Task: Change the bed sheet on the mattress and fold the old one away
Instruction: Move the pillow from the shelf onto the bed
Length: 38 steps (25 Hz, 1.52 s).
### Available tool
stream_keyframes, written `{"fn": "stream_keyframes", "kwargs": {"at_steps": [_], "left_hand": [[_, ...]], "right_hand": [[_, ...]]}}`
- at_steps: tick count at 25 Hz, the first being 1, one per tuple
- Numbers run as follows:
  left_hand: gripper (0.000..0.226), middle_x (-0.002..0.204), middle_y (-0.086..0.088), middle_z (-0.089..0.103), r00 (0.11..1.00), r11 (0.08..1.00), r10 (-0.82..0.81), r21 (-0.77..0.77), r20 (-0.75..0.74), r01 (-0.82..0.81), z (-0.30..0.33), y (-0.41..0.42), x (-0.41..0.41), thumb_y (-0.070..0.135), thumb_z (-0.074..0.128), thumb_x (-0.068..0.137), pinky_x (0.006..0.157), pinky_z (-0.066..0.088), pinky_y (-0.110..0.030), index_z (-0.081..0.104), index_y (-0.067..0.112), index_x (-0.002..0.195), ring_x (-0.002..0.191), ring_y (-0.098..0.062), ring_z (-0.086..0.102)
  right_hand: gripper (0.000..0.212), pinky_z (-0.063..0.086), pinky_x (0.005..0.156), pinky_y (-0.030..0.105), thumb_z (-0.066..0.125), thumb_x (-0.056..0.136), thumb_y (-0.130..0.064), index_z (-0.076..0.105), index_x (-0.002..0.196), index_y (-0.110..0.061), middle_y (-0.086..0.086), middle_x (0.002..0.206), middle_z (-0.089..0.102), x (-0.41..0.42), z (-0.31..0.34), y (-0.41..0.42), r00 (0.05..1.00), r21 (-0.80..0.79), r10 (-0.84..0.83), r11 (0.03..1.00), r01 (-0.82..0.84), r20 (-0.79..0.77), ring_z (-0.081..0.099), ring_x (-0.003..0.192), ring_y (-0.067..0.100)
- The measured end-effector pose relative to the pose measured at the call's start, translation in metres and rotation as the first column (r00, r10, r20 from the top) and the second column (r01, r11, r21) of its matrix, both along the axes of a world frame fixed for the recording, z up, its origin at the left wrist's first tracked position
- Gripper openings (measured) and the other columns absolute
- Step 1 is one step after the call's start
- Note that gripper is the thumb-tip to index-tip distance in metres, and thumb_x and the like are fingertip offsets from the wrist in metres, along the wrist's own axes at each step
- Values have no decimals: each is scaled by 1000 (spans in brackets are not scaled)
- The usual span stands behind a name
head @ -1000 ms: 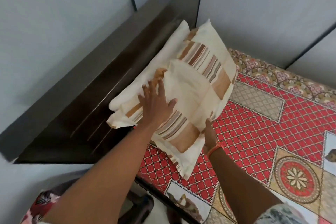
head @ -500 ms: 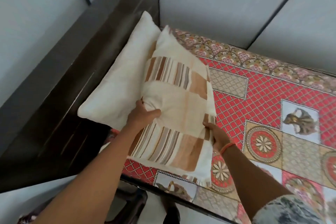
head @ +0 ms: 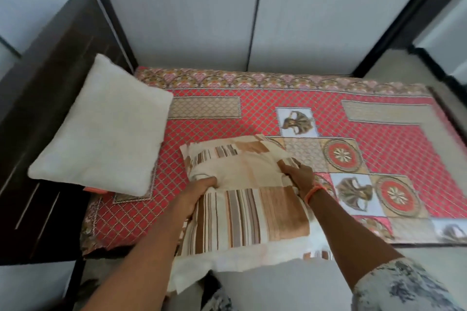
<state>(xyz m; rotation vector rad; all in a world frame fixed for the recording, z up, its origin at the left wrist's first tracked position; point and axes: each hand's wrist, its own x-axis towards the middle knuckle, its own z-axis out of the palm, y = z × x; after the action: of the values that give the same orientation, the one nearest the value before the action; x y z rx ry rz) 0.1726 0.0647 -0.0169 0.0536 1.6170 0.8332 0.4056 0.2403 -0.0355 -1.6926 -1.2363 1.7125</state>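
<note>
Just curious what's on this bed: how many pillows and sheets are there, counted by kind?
Striped pillows: 1, the striped pillow, held by the left hand and the right hand
Plain white pillows: 1, the white pillow, lying by the headboard
Bed sheets: 1, the red patterned sheet
Total: 3

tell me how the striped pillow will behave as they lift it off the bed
The striped pillow probably sags: it already dents where the left hand and right hand grip it. Likely light for its bulk. Its loose cover edge may flop.
</note>
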Motion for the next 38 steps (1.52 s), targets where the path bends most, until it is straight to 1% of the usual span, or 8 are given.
{"fn": "stream_keyframes", "kwargs": {"at_steps": [2, 4, 9, 13, 17, 21, 29, 38], "left_hand": [[20, 58, -7, 64, 996, 996, -62, 64, -57, 65, 26, 20, 52, 16, 65, 87, 46, 49, -22, 63, 4, 103, 45, -19, 60], [17, 62, -8, 65, 984, 979, -142, 134, -110, 156, 46, 44, 111, 13, 64, 87, 47, 50, -24, 62, 6, 102, 49, -20, 62], [25, 78, -14, 71, 916, 868, -324, 311, -237, 387, 91, 126, 290, 11, 70, 76, 61, 52, -30, 66, 8, 101, 67, -27, 68], [39, 79, -12, 71, 849, 755, -457, 388, -267, 528, 114, 202, 424, 18, 72, 65, 64, 52, -30, 67, 10, 102, 70, -26, 68], [22, 81, -10, 72, 717, 561, -619, 459, -321, 689, 127, 295, 574, 13, 68, 79, 56, 50, -25, 68, 13, 101, 67, -24, 68], [29, 88, -11, 72, 635, 432, -718, 531, -286, 729, 143, 374, 715, 13, 70, 74, 61, 52, -27, 68, 12, 103, 75, -25, 69], [44, 93, -10, 72, 436, 175, -852, 628, -289, 758, 196, 469, 997, 20, 68, 59, 62, 52, -28, 68, 11, 102, 80, -24, 69], [29, 97, -10, 73, 261, -54, -889, 652, -376, 756, 208, 515, 1344, 10, 67, 75, 63, 53, -29, 67, 15, 104, 84, -24, 70]], "right_hand": [[33, 60, 67, 41, 78, 80, -18, 67, 108, -6, 20, 89, 72, 66, 20, 1, 997, 2, -71, 997, 71, -32, 68, 73, 33], [42, 53, 80, 58, 83, 72, -26, 69, 105, -5, 28, 98, 70, 142, 39, -3, 987, -9, -155, 988, 155, -45, 66, 79, 35], [24, 59, 70, 41, 81, 75, -24, 69, 91, -12, 15, 90, 73, 349, 88, 2, 892, 114, -437, 887, 448, -113, 68, 73, 27], [46, 59, 68, 37, 83, 68, -31, 66, 107, -12, 9, 90, 73, 486, 118, 19, 816, 190, -555, 794, 577, -158, 68, 78, 26], [31, 60, 74, 43, 80, 72, -29, 67, 98, -18, 10, 91, 71, 625, 138, 42, 655, 269, -727, 602, 752, -205, 66, 79, 25], [27, 57, 66, 32, 79, 76, -30, 68, 96, -16, 4, 82, 70, 745, 170, 68, 513, 315, -834, 441, 841, -203, 66, 70, 19], [37, 59, 72, 33, 81, 73, -32, 70, 107, -21, 6, 99, 74, 978, 224, 98, 232, 404, -934, 108, 908, -272, 70, 86, 23], [52, 57, 79, 31, 77, 73, -18, 63, 123, -24, -1, 105, 71, 1294, 234, 113, 66, 431, -940, -90, 898, -333, 70, 89, 17]]}}
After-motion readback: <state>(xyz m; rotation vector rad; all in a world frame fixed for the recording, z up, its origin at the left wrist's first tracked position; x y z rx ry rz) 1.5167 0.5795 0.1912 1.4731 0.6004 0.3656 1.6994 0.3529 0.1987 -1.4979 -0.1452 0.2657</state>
